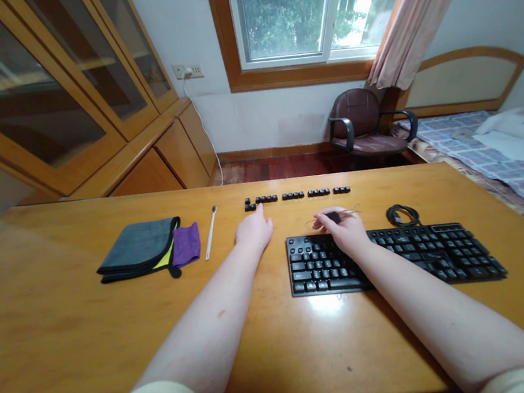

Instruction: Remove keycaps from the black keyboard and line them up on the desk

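Note:
My left hand [252, 230] rests on the table with its index finger stretched to the lower keycaps [250, 208] at the left end of a row, thumb apart. The fingertip is at or against a keycap; contact is hard to tell. Further right, the row continues as small groups of black keycaps [293, 196]. My right hand [344, 231] is closed around a wire keycap puller [334, 216] with a dark middle and thin wire ends sticking out on both sides. It hovers over the upper edge of a black keyboard [321, 265], whose top row shows gaps. My forearm covers part of the keyboard.
Left of my left hand lie a white brush [210, 234], a purple cloth [186, 245] and a folded grey towel [138, 247]. Behind the keyboard sits its coiled cable [402, 214]. Beyond the wooden table [271, 359] stand a chair [362, 122] and a cabinet [132, 135].

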The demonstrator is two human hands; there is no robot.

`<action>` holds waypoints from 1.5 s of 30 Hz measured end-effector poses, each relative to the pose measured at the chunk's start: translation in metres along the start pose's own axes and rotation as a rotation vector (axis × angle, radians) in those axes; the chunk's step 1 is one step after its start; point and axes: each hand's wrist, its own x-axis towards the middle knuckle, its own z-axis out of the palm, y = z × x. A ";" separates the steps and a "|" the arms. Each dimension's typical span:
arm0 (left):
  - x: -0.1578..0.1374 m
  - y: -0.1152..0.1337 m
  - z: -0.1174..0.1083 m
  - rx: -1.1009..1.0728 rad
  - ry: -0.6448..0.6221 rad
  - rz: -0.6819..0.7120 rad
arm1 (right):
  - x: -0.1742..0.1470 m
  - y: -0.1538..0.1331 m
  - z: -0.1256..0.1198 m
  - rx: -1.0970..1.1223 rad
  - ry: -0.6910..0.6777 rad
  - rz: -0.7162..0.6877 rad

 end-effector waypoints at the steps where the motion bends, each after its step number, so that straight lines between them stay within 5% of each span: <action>1: 0.000 0.000 -0.001 -0.003 0.000 -0.001 | 0.000 0.000 0.000 0.002 0.001 0.003; 45: -0.006 0.009 -0.007 -0.022 -0.033 -0.021 | -0.001 -0.004 0.001 -0.008 0.000 0.010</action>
